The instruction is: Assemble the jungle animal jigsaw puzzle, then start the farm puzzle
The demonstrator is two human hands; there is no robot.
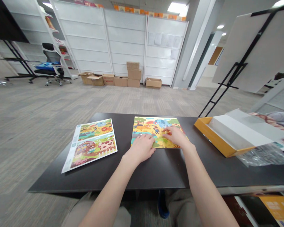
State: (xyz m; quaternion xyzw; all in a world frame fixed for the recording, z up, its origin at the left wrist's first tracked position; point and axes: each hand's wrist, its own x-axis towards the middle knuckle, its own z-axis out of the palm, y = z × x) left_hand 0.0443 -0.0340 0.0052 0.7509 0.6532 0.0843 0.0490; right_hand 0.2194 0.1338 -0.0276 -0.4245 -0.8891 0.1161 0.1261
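A colourful animal jigsaw puzzle [144, 126] lies flat on the black table in front of me, showing a blue elephant, trees and water. My left hand [143, 145] rests over its lower left part, palm down, with the fingers stretched out. On the right half of the picture is my right hand [176, 135], its thumb and forefinger apart and their tips touching the surface. Both hands hide parts of the picture. To the left lies a printed reference sheet [94, 142] with a savanna scene above a farm scene.
An open yellow and white box [215, 135] sits at the table's right, with crumpled clear plastic [262, 155] beside it. The black table [161, 170] ends close to my knees. Beyond it stand an easel board [253, 53], cardboard boxes [120, 81] and an office chair [52, 64].
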